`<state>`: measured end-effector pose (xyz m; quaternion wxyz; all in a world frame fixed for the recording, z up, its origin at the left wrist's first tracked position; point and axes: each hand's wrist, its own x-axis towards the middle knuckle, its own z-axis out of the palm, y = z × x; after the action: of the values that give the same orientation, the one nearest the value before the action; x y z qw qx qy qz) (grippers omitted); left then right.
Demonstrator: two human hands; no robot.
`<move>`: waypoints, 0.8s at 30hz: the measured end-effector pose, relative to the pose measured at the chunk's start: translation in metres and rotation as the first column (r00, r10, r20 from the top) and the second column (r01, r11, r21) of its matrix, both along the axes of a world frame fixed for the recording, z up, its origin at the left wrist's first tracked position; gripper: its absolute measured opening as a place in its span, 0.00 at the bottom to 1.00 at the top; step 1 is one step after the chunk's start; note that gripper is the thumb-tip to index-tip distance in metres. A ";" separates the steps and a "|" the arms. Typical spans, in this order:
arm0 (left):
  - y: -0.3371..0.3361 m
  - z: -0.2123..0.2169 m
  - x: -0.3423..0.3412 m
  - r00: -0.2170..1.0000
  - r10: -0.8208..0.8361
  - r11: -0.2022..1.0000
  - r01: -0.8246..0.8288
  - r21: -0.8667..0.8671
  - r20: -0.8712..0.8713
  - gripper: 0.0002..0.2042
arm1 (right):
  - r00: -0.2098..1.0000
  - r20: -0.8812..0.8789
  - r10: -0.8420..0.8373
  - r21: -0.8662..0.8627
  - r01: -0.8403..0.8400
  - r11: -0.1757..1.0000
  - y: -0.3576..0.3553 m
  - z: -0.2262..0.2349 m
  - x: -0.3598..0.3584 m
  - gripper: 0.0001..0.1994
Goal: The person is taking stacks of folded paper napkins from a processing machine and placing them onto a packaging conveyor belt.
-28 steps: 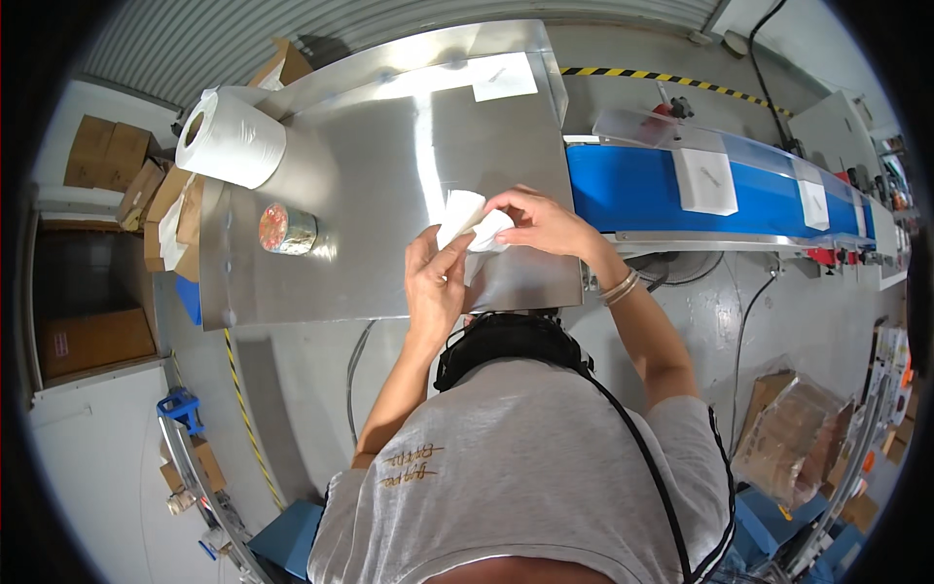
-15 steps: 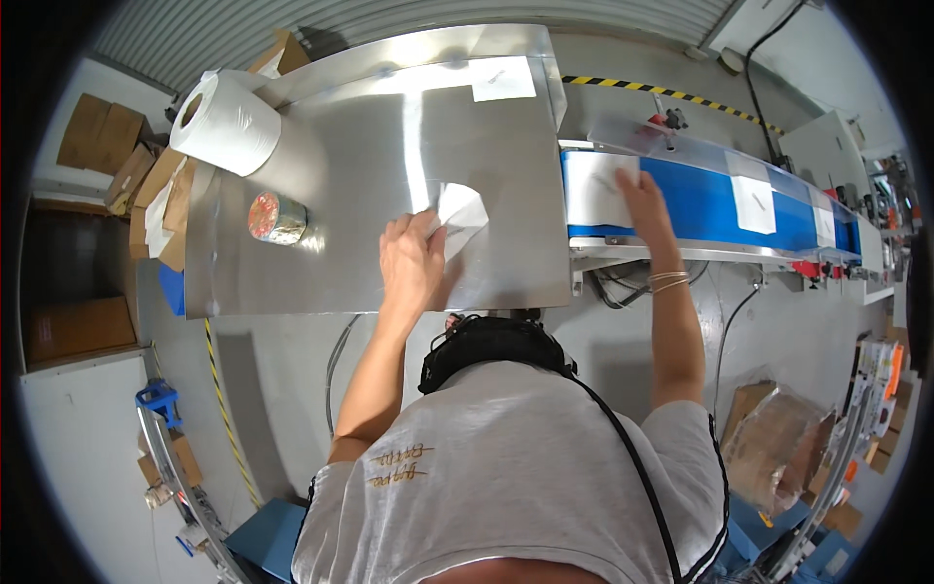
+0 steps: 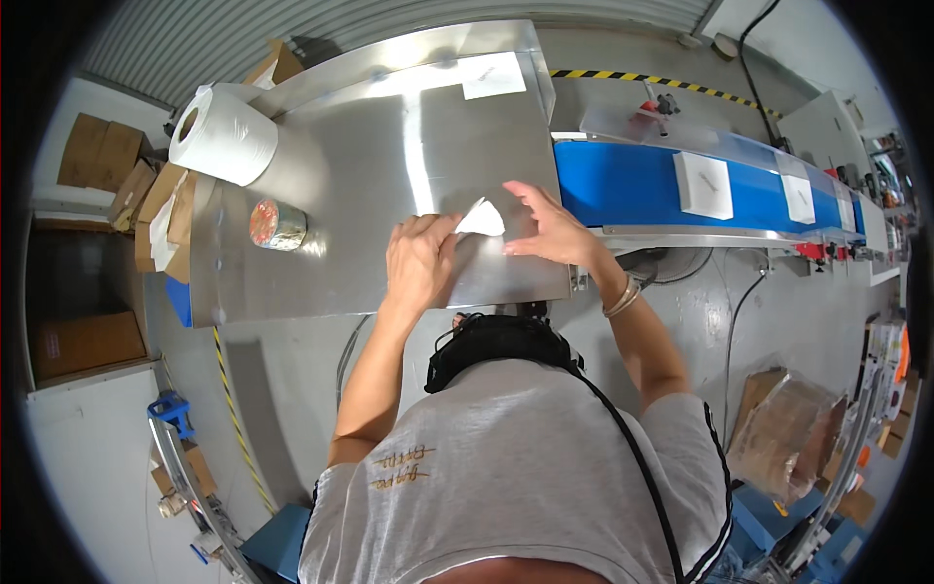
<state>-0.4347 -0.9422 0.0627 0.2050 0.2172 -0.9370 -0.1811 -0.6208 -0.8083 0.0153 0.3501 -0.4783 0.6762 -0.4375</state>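
Observation:
Over the steel table [image 3: 341, 185], my left hand [image 3: 418, 255] is closed on the edge of a small white packet [image 3: 482, 218], which is bent and tilted. Whether it is paper or thin plastic I cannot tell. Just right of it, my right hand [image 3: 553, 229] is held open, thumb and fingers apart, with nothing in it. Past that hand, a flat white packet [image 3: 703, 187] lies on the blue conveyor belt [image 3: 623, 185], with more white packets farther along it. Another white sheet or packet [image 3: 492, 76] rests at the table's far right corner.
A large white roll [image 3: 226, 134] lies on the table's far left, with a shiny roll of patterned tape [image 3: 278, 226] nearer me. A clear guard [image 3: 662, 134] runs along the belt's far side. Cardboard boxes [image 3: 97, 151] stand at the left.
My right hand has let go of a packet on the belt and come left to the one in my left hand. The packets on the belt have moved right.

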 end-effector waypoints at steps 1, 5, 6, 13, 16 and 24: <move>0.001 0.001 0.000 1.000 -0.002 1.000 0.002 -0.001 0.000 0.11 | 0.998 0.064 0.018 0.049 -0.021 0.999 -0.003 0.002 0.003 0.41; 0.009 0.002 0.000 0.998 -0.052 0.975 0.047 0.217 0.019 0.10 | 0.976 -0.196 0.094 -0.088 -0.113 0.990 -0.001 -0.004 0.001 0.31; 0.011 0.001 0.000 0.999 -0.021 0.920 0.000 0.391 0.048 0.11 | 0.977 -0.192 0.096 -0.086 -0.114 0.990 0.000 -0.005 -0.002 0.31; 0.009 0.002 -0.007 0.994 -0.099 0.527 0.012 0.850 0.047 0.11 | 0.771 0.609 0.189 -0.130 -0.138 0.982 0.013 -0.003 -0.001 0.23; 0.012 0.002 -0.019 0.986 -0.163 0.472 0.049 0.880 0.033 0.11 | 0.776 0.617 0.132 -0.003 -0.165 0.986 0.026 -0.001 -0.007 0.20; 0.019 -0.021 -0.035 0.998 0.022 0.759 0.026 0.650 -0.066 0.17 | 0.949 0.166 -0.267 0.076 0.258 0.963 0.059 -0.013 -0.077 0.11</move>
<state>-0.4696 -0.9237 0.0413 0.1493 0.2675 -0.8084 -0.5026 -0.6974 -0.7490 0.0024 0.3596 -0.3343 0.7119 -0.5022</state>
